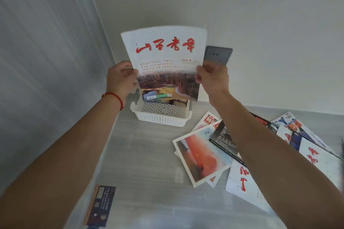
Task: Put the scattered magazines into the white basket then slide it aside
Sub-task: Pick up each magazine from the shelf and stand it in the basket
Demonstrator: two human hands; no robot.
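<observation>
A white magazine [165, 57] with red brush lettering and a landscape photo stands upright above the white perforated basket [161, 115], its lower edge at the basket's opening. My left hand [121, 78] grips its left edge and my right hand [212, 77] pinches its right edge. Other magazines can be seen inside the basket behind it. A scattered pile of magazines [204, 154] lies on the grey table to the right, partly hidden under my right forearm.
The basket sits in the corner where the left wall meets the back wall. A grey wall socket [218, 55] is behind the held magazine. A dark booklet [100, 206] lies at the table's near left edge.
</observation>
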